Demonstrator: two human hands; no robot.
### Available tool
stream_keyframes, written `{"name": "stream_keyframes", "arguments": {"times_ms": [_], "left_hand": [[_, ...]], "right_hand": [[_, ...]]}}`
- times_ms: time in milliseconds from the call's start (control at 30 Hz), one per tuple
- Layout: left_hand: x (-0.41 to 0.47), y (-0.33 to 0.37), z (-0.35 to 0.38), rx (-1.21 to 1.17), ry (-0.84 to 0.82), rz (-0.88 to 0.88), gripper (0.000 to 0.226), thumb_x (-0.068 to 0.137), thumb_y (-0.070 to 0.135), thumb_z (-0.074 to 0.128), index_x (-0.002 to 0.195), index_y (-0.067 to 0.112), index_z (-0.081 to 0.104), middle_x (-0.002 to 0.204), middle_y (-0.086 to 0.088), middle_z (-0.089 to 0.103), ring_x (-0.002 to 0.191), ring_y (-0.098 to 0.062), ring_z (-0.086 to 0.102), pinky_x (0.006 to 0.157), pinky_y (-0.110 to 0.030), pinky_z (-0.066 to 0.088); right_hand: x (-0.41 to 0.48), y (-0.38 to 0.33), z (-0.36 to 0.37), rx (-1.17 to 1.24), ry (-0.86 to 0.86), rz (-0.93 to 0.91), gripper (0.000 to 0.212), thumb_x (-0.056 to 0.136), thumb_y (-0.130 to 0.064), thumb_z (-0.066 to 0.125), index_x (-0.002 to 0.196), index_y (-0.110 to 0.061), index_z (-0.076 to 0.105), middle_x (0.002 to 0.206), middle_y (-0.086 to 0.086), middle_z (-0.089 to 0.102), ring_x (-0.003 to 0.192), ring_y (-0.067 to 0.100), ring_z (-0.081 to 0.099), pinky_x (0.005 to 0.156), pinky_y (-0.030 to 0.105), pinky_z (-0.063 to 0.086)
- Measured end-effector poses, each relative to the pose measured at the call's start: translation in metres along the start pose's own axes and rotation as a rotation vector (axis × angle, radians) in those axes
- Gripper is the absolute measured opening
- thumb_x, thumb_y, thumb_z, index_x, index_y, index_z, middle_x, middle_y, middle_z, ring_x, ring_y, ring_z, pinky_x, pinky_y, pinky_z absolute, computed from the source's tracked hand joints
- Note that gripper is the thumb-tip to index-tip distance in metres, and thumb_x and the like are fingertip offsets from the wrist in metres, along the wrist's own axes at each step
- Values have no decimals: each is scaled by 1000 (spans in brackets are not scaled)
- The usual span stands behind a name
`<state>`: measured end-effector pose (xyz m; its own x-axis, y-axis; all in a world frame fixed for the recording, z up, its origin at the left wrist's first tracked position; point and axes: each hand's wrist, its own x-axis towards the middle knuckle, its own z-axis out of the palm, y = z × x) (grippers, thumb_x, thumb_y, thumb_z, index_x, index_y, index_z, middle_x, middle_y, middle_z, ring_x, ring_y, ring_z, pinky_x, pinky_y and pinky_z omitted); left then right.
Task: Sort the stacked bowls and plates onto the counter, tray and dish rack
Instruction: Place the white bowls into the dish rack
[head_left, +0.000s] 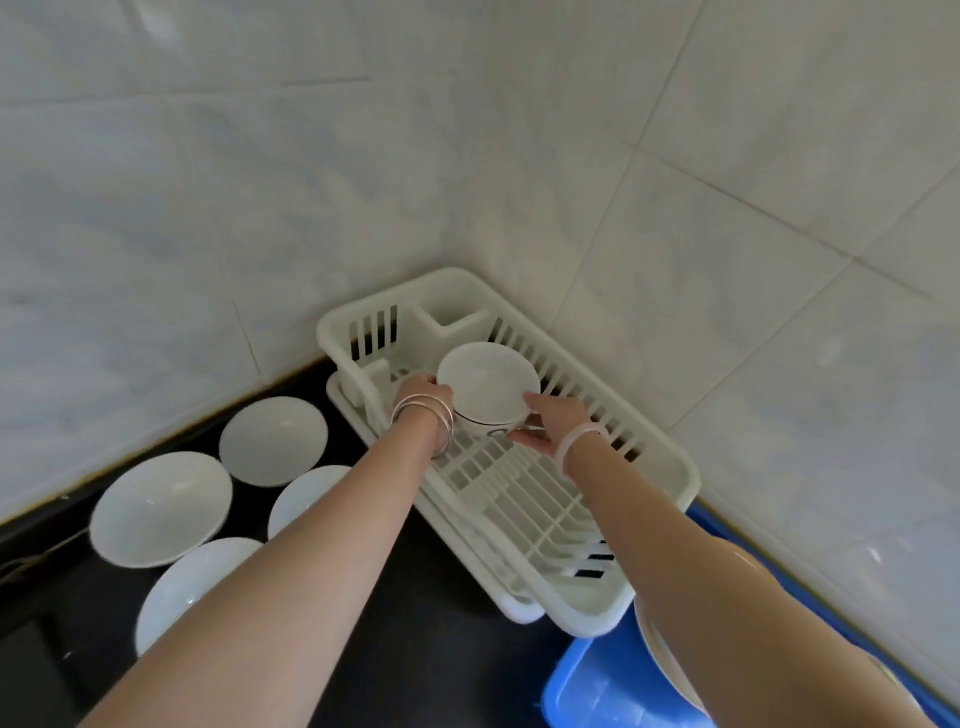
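White bowl (488, 384) sits between my hands over the dish rack's (670, 483) far end; left fingers (423, 384) and right fingers (535, 402) clasp its opposite sides.

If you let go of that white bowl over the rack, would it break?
Probably. The bowl looks like glazed ceramic, so it is likely hard, brittle and a bit slippery. Both hands, left and right, steady it, suggesting some weight. The slatted dish rack might let it tip.
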<state>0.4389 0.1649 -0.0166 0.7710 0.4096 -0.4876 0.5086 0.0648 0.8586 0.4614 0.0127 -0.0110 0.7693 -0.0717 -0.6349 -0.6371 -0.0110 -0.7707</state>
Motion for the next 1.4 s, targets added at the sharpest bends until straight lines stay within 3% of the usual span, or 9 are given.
{"name": "stream_keyframes", "arguments": {"times_ms": [233, 433, 700, 800, 967, 1167, 1267, 1333, 1400], "left_hand": [[30, -6, 8, 145, -8, 8, 35, 87, 2, 42, 117, 0, 60, 117, -22, 64, 104, -40, 62, 89, -40, 51], [47, -9, 13, 91, -40, -17, 35, 87, 1, 43, 117, 1, 60, 121, -21, 61, 108, -40, 59, 94, -48, 50], [45, -12, 17, 22, -45, -19, 35, 86, 1, 41, 114, 0, 61, 113, -21, 63, 104, -39, 59, 93, -49, 50], [42, -10, 14, -65, -80, -46, 32, 86, 5, 42, 113, -2, 59, 99, -18, 58, 93, -34, 57, 95, -52, 48], [31, -10, 6, -168, -94, -60, 22, 84, 6, 43, 67, 14, 54, 91, -17, 53, 90, -29, 49, 99, -45, 44], [-6, -1, -12, -104, -130, -6, 30, 87, 8, 43, 59, 17, 50, 58, -6, 43, 71, -24, 42, 84, -38, 45], [-36, 0, -30, -14, -156, 76, 28, 90, 19, 45, 64, 21, 58, 63, -3, 46, 66, -20, 42, 74, -31, 40], [-57, -6, -46, 46, -169, 154, 23, 92, 24, 46, 96, 18, 67, 85, -4, 60, 82, -23, 56, 86, -33, 47], [-78, -12, -65, 156, -135, 206, 37, 93, 26, 45, 128, 15, 54, 119, -7, 62, 111, -26, 57, 103, -41, 43]], "right_hand": [[35, 7, 12, 33, 33, -5, 34, 92, -15, 56, 122, 0, 52, 81, 6, 58, 73, 24, 63, 70, 35, 57], [45, 10, 14, 109, 3, -39, 37, 92, -9, 54, 127, 1, 49, 117, 16, 56, 94, 29, 56, 80, 39, 54], [39, 16, 18, 76, -47, -50, 26, 94, -29, 52, 116, -15, 48, 87, -1, 52, 86, 22, 55, 88, 36, 51], [33, 15, 21, -109, -30, -92, 41, 97, -36, 42, 132, -15, 43, 103, 5, 52, 101, 27, 57, 85, 36, 49], [19, 14, 13, -208, 16, -150, 42, 99, -34, 36, 134, -12, 44, 104, 4, 53, 108, 30, 57, 93, 41, 49], [-17, 7, 5, -365, 49, -256, 41, 98, -36, 35, 132, -16, 47, 134, 7, 52, 117, 30, 52, 104, 49, 41], [-47, 3, 8, -362, 17, -319, 34, 97, -37, 37, 122, -19, 53, 124, 4, 58, 108, 27, 57, 100, 48, 44], [-70, 6, 13, -356, -29, -367, 29, 97, -34, 39, 116, -18, 55, 116, 2, 61, 100, 22, 59, 96, 44, 48], [-94, 10, 21, -372, -63, -419, 32, 96, -33, 40, 118, -16, 56, 111, 0, 63, 95, 19, 60, 91, 40, 49]]}}
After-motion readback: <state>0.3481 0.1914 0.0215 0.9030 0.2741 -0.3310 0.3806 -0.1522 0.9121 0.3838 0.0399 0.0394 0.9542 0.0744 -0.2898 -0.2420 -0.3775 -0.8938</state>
